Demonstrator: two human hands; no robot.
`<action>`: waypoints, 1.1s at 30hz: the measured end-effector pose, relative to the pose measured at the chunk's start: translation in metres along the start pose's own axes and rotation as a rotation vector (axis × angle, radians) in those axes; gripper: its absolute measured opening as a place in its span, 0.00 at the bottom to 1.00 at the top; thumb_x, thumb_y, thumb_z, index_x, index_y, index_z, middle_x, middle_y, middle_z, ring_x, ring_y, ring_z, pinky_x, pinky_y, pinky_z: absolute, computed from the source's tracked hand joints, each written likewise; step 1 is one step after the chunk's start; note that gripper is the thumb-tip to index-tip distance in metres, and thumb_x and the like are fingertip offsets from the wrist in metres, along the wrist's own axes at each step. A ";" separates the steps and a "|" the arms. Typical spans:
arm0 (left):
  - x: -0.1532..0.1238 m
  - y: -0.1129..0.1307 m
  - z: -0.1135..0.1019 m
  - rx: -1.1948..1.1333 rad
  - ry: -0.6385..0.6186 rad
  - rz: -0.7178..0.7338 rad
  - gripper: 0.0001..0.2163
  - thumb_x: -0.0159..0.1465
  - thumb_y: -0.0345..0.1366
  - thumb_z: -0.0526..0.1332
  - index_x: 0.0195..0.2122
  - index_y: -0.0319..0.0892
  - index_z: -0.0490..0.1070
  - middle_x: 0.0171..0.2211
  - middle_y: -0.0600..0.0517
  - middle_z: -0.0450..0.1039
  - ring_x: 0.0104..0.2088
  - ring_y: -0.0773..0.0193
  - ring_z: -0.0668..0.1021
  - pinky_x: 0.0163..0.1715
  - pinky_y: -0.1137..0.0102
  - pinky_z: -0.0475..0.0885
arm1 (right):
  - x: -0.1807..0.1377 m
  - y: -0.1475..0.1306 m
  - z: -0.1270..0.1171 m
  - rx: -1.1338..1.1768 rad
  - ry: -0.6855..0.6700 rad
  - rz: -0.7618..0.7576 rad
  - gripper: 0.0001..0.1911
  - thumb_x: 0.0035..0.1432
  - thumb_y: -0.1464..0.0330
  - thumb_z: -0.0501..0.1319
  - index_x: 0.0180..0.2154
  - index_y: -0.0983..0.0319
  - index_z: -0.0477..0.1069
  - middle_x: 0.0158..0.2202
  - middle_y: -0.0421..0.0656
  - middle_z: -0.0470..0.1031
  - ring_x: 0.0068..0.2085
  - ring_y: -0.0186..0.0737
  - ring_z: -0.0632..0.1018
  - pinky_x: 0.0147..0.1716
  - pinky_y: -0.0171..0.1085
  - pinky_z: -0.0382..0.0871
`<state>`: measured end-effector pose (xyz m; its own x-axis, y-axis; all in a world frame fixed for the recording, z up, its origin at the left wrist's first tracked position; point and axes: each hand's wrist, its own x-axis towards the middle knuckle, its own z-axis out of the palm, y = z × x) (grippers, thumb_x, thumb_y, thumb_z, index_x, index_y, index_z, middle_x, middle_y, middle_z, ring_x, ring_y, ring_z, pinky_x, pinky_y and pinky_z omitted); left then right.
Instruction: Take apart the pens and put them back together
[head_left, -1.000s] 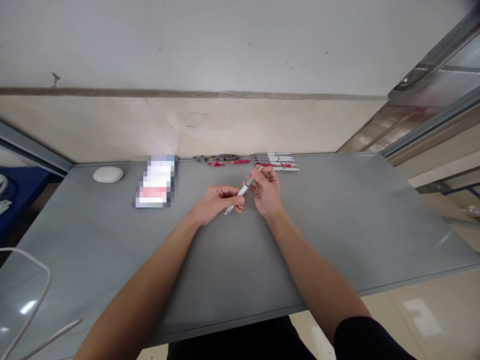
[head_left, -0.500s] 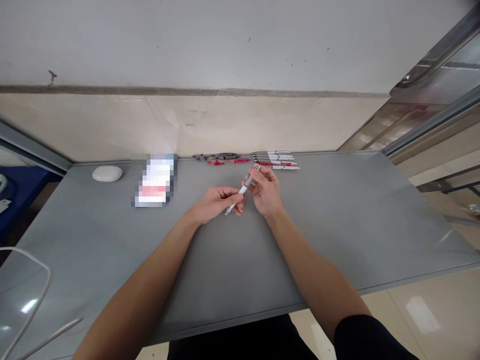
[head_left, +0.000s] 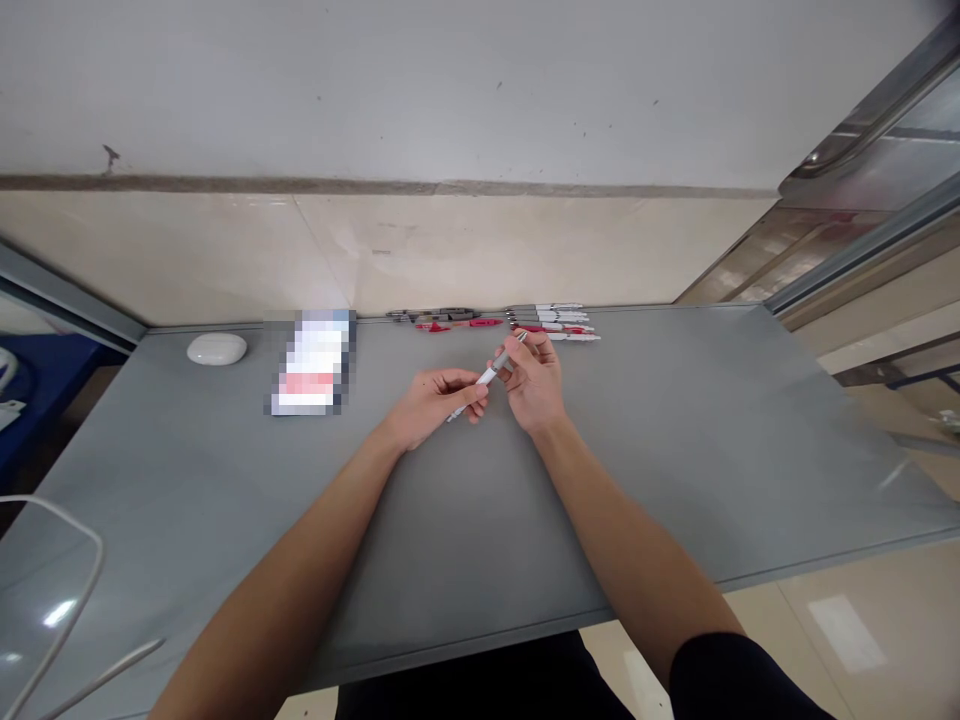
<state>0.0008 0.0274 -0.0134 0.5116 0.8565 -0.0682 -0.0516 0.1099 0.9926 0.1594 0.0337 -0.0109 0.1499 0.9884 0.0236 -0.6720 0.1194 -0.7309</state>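
A white pen (head_left: pixel 487 376) with a grey grip and a silver tip slants between my two hands above the table. My left hand (head_left: pixel 435 402) pinches its white barrel, with the clip end poking out at the lower left. The fingers of my right hand (head_left: pixel 534 380) close on the tip end at the upper right. Just beyond my right hand lies a row of several white pens (head_left: pixel 562 316) with grey grips, one of them with red parts. Left of that row are dark pens (head_left: pixel 435 314) and a red pen (head_left: pixel 465 324).
On the grey table (head_left: pixel 480 560), a phone (head_left: pixel 311 365) with a blurred screen lies left of my hands. A white rounded case (head_left: pixel 217 349) sits farther left. A white cable (head_left: pixel 94 570) curves over the lower left corner. The wall (head_left: pixel 480 240) borders the table's back edge.
The pen has tilted slightly flatter in my hands, its tip shifting a little to the right. Both hands keep their grip in nearly the same place.
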 end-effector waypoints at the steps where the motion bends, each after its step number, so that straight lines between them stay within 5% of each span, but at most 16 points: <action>1: 0.000 0.001 0.000 0.014 -0.011 -0.002 0.12 0.60 0.42 0.65 0.37 0.38 0.76 0.29 0.50 0.74 0.28 0.67 0.75 0.32 0.69 0.72 | 0.000 0.000 0.000 -0.002 -0.001 0.002 0.11 0.44 0.68 0.71 0.26 0.57 0.69 0.31 0.31 0.73 0.28 0.28 0.75 0.27 0.33 0.75; 12: -0.004 0.011 0.002 -0.003 -0.117 -0.061 0.15 0.63 0.46 0.61 0.34 0.38 0.75 0.28 0.50 0.74 0.27 0.68 0.75 0.29 0.71 0.70 | -0.001 -0.003 -0.001 -0.059 -0.027 0.045 0.10 0.43 0.66 0.71 0.30 0.55 0.74 0.32 0.33 0.75 0.30 0.30 0.76 0.31 0.34 0.77; 23: 0.000 0.003 0.002 0.022 0.081 -0.038 0.14 0.55 0.42 0.69 0.38 0.39 0.77 0.25 0.52 0.73 0.26 0.69 0.73 0.30 0.71 0.69 | 0.000 -0.002 -0.001 -0.049 0.024 0.003 0.11 0.42 0.67 0.72 0.27 0.56 0.71 0.36 0.31 0.74 0.30 0.28 0.76 0.30 0.34 0.76; 33: -0.005 0.012 0.001 0.097 -0.087 -0.007 0.14 0.62 0.46 0.62 0.32 0.38 0.75 0.27 0.52 0.73 0.28 0.69 0.73 0.32 0.72 0.69 | -0.002 -0.002 -0.002 -0.089 0.003 0.035 0.10 0.42 0.66 0.72 0.28 0.56 0.74 0.35 0.34 0.76 0.31 0.30 0.77 0.29 0.34 0.75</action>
<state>-0.0018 0.0244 -0.0010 0.5842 0.8086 -0.0705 0.0333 0.0629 0.9975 0.1620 0.0316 -0.0105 0.1300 0.9915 -0.0049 -0.6097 0.0760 -0.7890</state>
